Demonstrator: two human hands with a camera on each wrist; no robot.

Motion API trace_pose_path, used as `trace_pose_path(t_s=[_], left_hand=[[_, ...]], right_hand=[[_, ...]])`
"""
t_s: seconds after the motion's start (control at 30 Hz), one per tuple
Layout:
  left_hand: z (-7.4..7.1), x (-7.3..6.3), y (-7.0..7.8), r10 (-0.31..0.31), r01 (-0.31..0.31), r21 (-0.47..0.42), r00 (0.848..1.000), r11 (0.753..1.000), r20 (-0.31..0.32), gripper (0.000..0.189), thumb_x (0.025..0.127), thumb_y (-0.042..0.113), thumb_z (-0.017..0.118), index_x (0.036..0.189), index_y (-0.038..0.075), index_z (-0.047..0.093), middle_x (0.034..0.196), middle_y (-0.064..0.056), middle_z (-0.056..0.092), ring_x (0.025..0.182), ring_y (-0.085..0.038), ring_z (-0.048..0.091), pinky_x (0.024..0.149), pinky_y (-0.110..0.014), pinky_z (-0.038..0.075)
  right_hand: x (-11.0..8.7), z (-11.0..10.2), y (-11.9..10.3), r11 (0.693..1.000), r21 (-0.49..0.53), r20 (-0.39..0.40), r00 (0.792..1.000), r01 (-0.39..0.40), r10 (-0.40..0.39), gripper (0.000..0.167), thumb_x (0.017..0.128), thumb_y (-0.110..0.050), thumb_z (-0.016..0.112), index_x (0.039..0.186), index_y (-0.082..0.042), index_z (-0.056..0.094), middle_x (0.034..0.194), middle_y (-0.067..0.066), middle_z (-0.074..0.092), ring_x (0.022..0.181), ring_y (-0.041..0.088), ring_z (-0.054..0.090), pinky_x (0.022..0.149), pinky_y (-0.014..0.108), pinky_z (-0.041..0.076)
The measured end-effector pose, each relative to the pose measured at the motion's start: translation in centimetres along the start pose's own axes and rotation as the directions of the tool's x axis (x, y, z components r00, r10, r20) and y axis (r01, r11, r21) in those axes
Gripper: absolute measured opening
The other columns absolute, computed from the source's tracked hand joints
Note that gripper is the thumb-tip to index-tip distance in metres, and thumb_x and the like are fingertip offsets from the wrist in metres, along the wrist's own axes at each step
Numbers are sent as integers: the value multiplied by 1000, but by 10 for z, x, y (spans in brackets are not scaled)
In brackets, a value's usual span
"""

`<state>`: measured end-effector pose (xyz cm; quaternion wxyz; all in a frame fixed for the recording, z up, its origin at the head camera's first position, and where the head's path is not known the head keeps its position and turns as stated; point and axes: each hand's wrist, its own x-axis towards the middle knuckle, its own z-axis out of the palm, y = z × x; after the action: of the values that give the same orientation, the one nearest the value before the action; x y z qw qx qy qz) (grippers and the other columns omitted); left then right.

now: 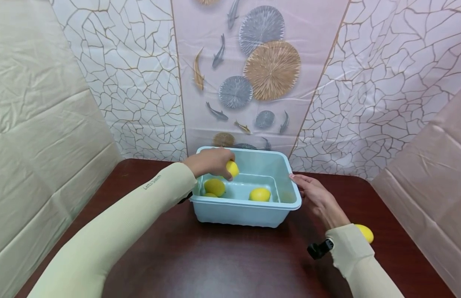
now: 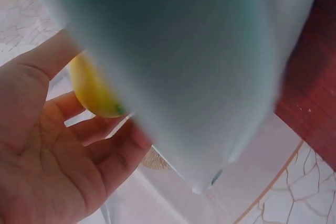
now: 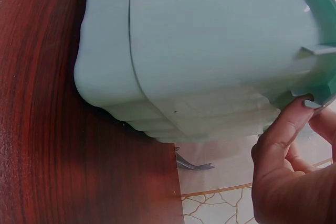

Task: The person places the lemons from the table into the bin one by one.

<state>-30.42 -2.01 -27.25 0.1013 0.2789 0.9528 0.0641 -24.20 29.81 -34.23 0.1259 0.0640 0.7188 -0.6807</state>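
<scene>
Over the left part of a light blue plastic tub [image 1: 237, 214], my left hand [image 1: 211, 161] holds a yellow lemon [image 1: 233, 168] between thumb and fingers. In the left wrist view the tub's blurred wall covers part of that lemon [image 2: 97, 92]. Inside the tub lie a lemon [image 1: 214, 187] at the left, another partly hidden by the front rim, and a lemon [image 1: 259, 194] right of the middle. My right hand [image 1: 317, 195] pinches the tub's right rim, thumb on top; the right wrist view shows its fingers [image 3: 281, 129] curled up under the edge.
One more lemon [image 1: 365, 233] lies on the dark red-brown table [image 1: 215, 260] at the right, partly behind my right sleeve. The tub stands near the table's back edge, close to a patterned cloth [image 1: 200, 124]. Plain cloth walls rise at both sides.
</scene>
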Motion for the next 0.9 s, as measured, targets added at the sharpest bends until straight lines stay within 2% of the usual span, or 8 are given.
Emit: trace_pose_path(t_s=[0.27,0.4,0.53,0.63,0.73,0.83,0.9], left_hand=[[0,-1,2,8,-9,17,997,1000,74,44,90,32,85,123,6,72,103,-3,69,89,-19,61,81,-34,53],[8,-2,3,1,-4,23,991,1000,130,44,91,30,85,122,3,69,104,-5,68,90,-20,61,83,-34,54],[19,-2,1,14,-23,47,980,999,196,39,94,29,83,118,3,65,101,-5,64,86,-18,58,79,-31,51],[26,0,-1,43,-56,50,972,997,233,35,96,28,80,118,6,65,100,-4,64,85,-18,56,78,-31,49],[33,2,-5,99,-118,62,963,991,249,35,98,29,77,124,8,66,103,-3,66,89,-17,57,82,-33,50],[40,5,-9,161,-185,77,955,980,249,40,101,30,75,133,9,64,109,-1,66,95,-17,57,88,-34,51],[43,7,-11,186,-209,70,952,976,243,41,101,30,73,135,9,63,111,-2,66,96,-17,58,89,-34,51]], right_hand=[[-1,-1,-2,1000,16,13,1000,-3,2,56,109,-37,59,148,1,48,101,-4,74,86,12,72,76,32,61],[-1,0,0,1000,21,16,1000,-7,7,56,109,-37,59,148,1,47,100,-5,74,85,11,72,74,31,61],[0,1,1,1000,26,19,1000,-8,7,56,109,-37,59,149,1,47,99,-5,75,84,10,72,73,31,61],[1,0,1,999,31,18,1000,-10,9,54,110,-36,58,148,0,46,98,-5,75,84,10,72,73,31,61],[1,0,1,999,32,17,1000,-10,9,53,110,-36,58,148,0,47,99,-5,74,85,10,72,72,30,61],[0,-1,0,1000,24,13,1000,-9,9,54,110,-37,58,148,0,47,100,-6,74,86,10,71,72,30,61],[0,-1,0,1000,20,11,1000,-9,8,55,109,-37,59,148,0,48,100,-5,75,87,10,71,73,30,60]])
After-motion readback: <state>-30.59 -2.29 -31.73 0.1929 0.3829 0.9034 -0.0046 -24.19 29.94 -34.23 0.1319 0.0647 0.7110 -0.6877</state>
